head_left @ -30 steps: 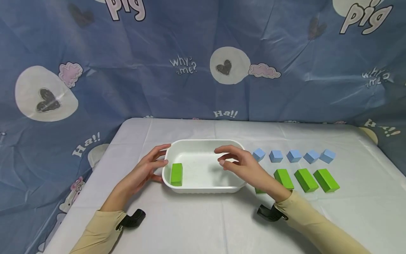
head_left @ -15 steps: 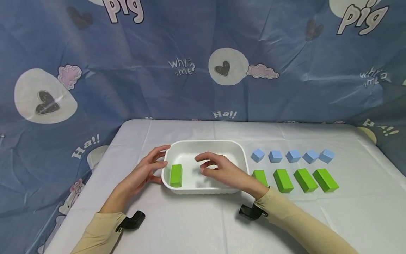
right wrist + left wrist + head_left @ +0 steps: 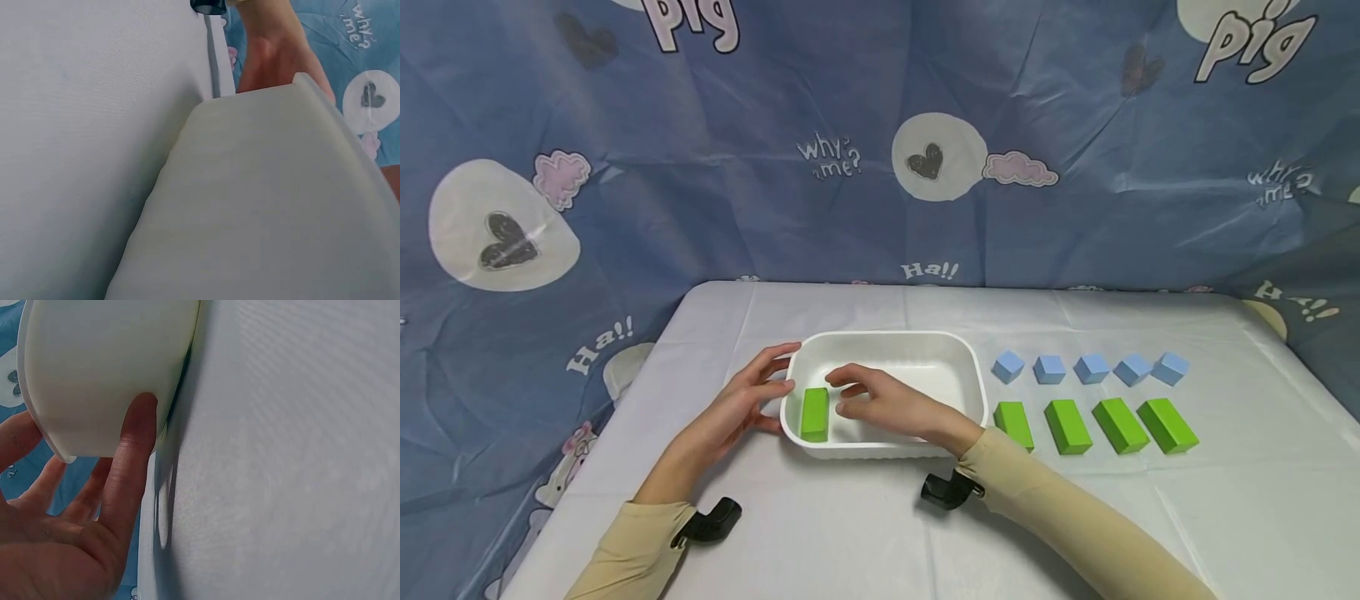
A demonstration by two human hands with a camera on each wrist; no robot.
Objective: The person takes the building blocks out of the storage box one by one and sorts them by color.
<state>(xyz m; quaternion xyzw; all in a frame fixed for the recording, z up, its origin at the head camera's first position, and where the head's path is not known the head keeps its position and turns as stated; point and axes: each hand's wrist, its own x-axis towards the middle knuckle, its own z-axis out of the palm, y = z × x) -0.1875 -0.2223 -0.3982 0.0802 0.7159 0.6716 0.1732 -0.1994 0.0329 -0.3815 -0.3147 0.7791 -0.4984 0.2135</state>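
A white rectangular tray (image 3: 887,451) sits on the table with one green block (image 3: 814,415) lying inside at its left end. My left hand (image 3: 741,404) is at the tray's left end, its fingers spread and touching the outside; in the left wrist view one extended finger (image 3: 128,456) lies along the outer wall. Over the tray, my right hand (image 3: 887,404) has its fingers loosely bent just right of the green block, with nothing visible between them. The tray's outer wall (image 3: 269,206) hides most of that hand in the right wrist view.
Right of the tray, several green blocks (image 3: 1068,427) form a row. Behind them runs a row of several small blue cubes (image 3: 1049,370). A blue printed cloth (image 3: 850,225) hangs behind the table (image 3: 850,533). Each wrist carries a black camera (image 3: 946,492).
My right hand has moved left across the tray, from its right end to beside the green block. The left hand stays at the tray's left end.
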